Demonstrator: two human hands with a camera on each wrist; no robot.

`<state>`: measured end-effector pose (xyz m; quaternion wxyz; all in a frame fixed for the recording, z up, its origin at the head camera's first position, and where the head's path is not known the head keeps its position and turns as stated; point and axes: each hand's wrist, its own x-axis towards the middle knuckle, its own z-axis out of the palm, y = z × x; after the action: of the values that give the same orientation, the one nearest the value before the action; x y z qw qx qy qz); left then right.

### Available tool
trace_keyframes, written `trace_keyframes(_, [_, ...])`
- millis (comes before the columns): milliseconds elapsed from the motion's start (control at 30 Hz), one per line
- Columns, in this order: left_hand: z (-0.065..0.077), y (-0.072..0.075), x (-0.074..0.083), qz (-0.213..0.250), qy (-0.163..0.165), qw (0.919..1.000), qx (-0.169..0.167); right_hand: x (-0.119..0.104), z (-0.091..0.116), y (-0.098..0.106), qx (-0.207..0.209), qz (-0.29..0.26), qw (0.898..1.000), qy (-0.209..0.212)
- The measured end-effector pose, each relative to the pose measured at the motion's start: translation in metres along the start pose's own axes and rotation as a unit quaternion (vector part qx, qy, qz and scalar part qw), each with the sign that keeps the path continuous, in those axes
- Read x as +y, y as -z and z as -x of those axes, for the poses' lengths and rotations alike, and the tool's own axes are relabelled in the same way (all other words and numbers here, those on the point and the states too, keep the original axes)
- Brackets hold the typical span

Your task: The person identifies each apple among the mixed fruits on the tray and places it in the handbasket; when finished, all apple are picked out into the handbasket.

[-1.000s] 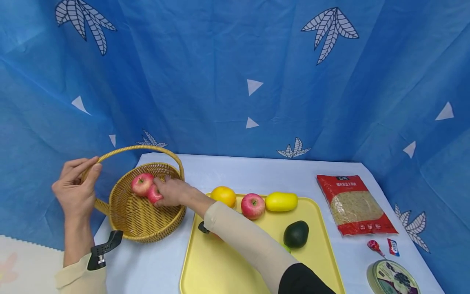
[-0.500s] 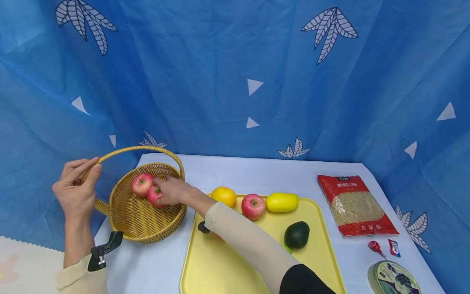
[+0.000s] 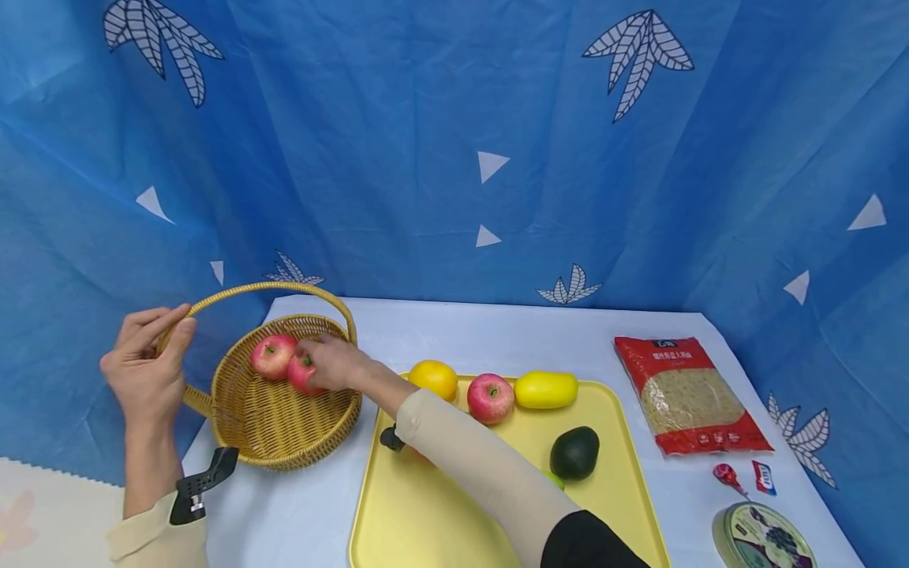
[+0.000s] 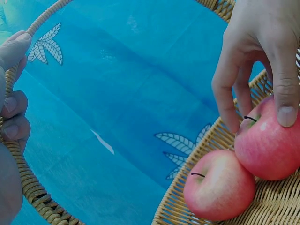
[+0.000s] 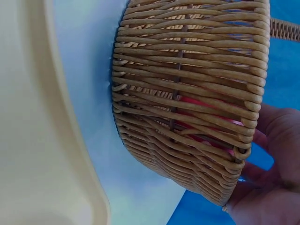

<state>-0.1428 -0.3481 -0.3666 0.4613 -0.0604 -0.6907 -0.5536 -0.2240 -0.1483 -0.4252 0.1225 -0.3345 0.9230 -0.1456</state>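
Observation:
My left hand [image 3: 145,355] grips the arched handle [image 3: 273,285] of a wicker basket [image 3: 284,454], which tilts toward me. Two red apples sit side by side in it. Reaching across into the basket, my right hand [image 3: 337,364] holds the right-hand apple [image 3: 301,374] from above. In the left wrist view, its fingers [image 4: 285,89] curl over that apple [image 4: 269,143], beside the other apple [image 4: 219,185]. The right wrist view shows the basket's woven side [image 5: 187,93], with red showing through the gaps; there the right hand [image 5: 276,173] is partly hidden behind the rim.
A yellow tray [image 3: 419,536] on the white table bears an orange [image 3: 433,380], an apple [image 3: 490,398], a yellow oblong fruit [image 3: 545,390] and an avocado [image 3: 574,454]. To the right lie a red food bag [image 3: 689,394], a lollipop [image 3: 726,475], a small packet [image 3: 763,477] and a round tin [image 3: 767,540].
The right hand and the apple under it have shifted slightly to the right in the basket. The left hand keeps its hold on the handle.

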Motion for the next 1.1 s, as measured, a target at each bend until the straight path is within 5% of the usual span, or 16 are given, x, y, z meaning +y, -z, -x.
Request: trace_keyframes(1100, [-0.0006,0.0007,-0.0033,0.003,-0.003,1.0,-0.007,-0.0007,-0.0021,-0.0093,0.057,0.035,0.997,-0.024])
